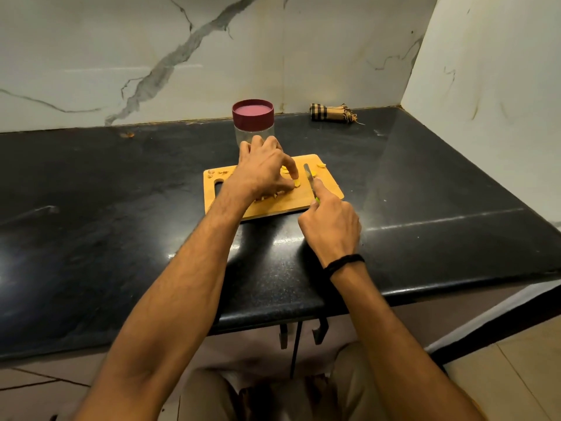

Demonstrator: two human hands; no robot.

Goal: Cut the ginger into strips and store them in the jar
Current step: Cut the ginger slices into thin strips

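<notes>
Viewpoint: looking down from the person's head at two bare forearms reaching over a black countertop.
Cutting board: a small wooden cutting board lies flat on the counter, with a slot handle at its left end.
Left hand: the left hand arches over the middle of the board, its fingers curled downward.
Left grip: the thumb and forefinger are drawn together, pinching a small yellow ginger piece against the board.
Right hand: the right hand sits at the board's near right edge, with a dark wristband on the wrist.
Right grip: the fingers are wrapped closed around the green handle of a knife, and the forefinger lies straight along the top of the blade.
Knife position: the blade points away from the person, just to the right of the pinched ginger; whether the two touch is unclear.
Other ginger: pale cut strips lie under the left wrist, and yellow bits sit at the board's far right corner.
Jar: a clear jar stands upright just behind the board with its maroon lid on.
Background: a rolled checked cloth lies by the marble wall.
</notes>
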